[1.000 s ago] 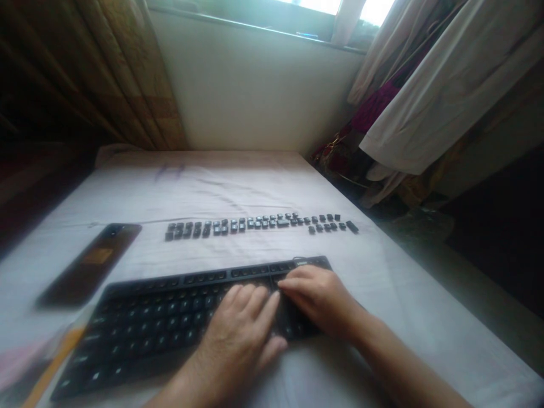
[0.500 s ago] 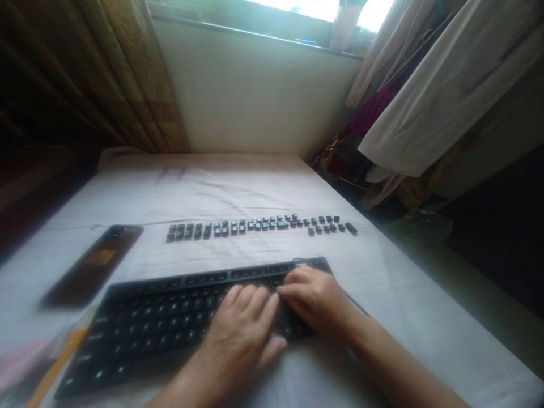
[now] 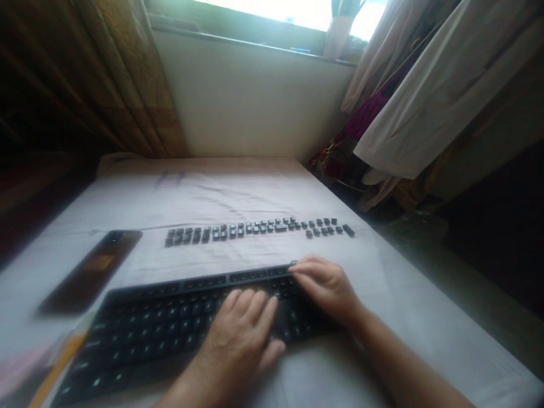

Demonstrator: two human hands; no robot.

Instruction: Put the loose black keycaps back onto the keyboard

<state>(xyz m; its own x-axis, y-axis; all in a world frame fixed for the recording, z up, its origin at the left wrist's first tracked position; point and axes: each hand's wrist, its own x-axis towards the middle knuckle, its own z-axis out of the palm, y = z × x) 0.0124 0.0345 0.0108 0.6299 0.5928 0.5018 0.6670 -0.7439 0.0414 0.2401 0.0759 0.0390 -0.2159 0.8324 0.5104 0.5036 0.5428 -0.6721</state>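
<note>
1. The black keyboard (image 3: 147,330) lies on the pale sheet (image 3: 395,294), closest to the person.
2. The left hand (image 3: 242,328) rests over it, open, palm down.
3. The right hand (image 3: 329,288) curls over its right end; whether it grips anything, I cannot tell.
4. Loose keycaps (image 3: 281,228) line up beyond.
5. A dark phone (image 3: 91,277) lies left.

Two bare hands (image 3: 240,331) — wrists (image 3: 359,318) and visible forearms (image 3: 406,362) bare too.

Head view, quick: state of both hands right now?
Left hand: open, palm down at the computer keyboard, no held object visible.
Right hand: fingertips bunched over the keyboard's far right part; can't tell if closed on anything.
</note>
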